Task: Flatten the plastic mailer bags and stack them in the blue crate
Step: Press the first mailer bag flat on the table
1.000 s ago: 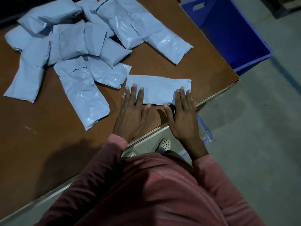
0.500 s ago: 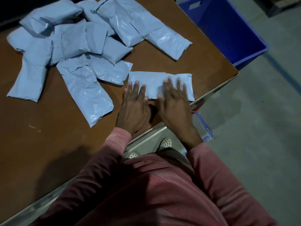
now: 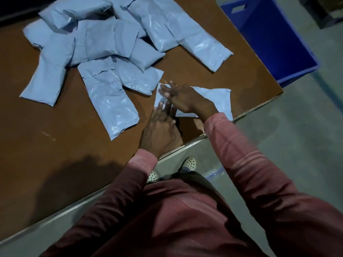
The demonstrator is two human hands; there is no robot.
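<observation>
Lying under right grip [image 3: 181,97], mailer bag [image 3: 215,101], left grip [image 3: 159,130] touching its edge.

Perhaps 10 mailer bags [image 3: 109,97], 1 blue crate [image 3: 274,38], 1 table [image 3: 55,145].

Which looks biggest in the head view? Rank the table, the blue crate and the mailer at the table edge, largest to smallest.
1. table
2. blue crate, partly cut off by the frame and farther away
3. mailer at the table edge, clearly smallest
</observation>
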